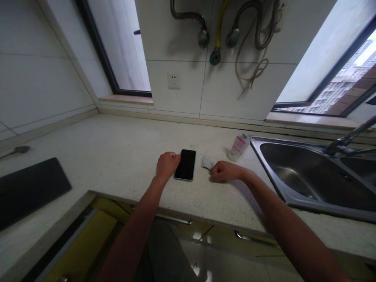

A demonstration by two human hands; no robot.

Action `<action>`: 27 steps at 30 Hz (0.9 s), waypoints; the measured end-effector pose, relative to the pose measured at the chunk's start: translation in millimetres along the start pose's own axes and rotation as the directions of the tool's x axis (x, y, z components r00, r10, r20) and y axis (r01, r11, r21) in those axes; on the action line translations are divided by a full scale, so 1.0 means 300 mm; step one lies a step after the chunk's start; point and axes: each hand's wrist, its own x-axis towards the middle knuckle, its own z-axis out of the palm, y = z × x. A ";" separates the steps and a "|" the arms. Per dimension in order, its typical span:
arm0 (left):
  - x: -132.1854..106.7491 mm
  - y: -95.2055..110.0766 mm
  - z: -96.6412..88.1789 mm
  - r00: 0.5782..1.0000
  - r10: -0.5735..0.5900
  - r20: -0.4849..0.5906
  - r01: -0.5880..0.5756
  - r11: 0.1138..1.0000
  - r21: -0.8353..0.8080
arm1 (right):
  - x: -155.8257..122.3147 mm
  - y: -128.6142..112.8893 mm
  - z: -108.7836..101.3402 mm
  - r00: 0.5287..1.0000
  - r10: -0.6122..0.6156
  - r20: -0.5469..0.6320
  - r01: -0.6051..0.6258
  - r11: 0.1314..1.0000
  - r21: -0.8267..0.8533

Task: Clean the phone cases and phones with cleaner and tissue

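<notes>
A dark-screened smartphone [185, 164] lies face up on the pale speckled countertop [117, 156]. Just left of it rests my left hand [168, 162], curled into a fist, its thumb side at the phone's edge. My right hand [223, 171] is also closed in a fist on the counter, to the right of the phone. Between the phone and that fist lies a small whitish folded piece [207, 162], perhaps cloth or paper; its near corner meets the right knuckles. Behind my right hand stands a translucent tube [239, 146] with pink print, slightly tilted.
A double steel sink [264, 172] with a faucet [340, 145] is set into the counter on the right. At the left lie a black flat panel [32, 192] and a dark-headed brush-like tool [22, 149]. Hoses and a wall socket [173, 81] are at the back.
</notes>
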 end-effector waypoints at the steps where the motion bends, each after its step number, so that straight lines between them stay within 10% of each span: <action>1: -0.004 0.004 0.001 1.000 -0.011 0.006 0.011 0.999 0.030 | 0.001 -0.003 0.002 1.000 -0.002 -0.007 0.002 1.000 0.001; 8: -0.070 0.069 0.054 0.989 0.133 0.065 -0.147 0.925 0.350 | 0.020 -0.030 0.028 0.997 -0.067 -0.044 0.074 0.982 0.174; 15: -0.062 0.105 0.068 0.987 0.007 0.163 -0.059 0.947 0.314 | 0.048 -0.070 0.088 0.996 -0.058 -0.074 0.079 0.937 0.340; 21: -0.055 0.099 0.038 0.996 -0.015 0.093 0.018 0.999 -0.034 | 0.072 -0.121 0.145 0.987 -0.039 -0.157 0.123 0.814 0.568; 27: -0.051 0.118 0.075 0.998 -0.041 0.043 0.058 0.840 -0.540 | 0.102 -0.135 0.187 0.977 -0.104 -0.185 0.212 0.501 0.839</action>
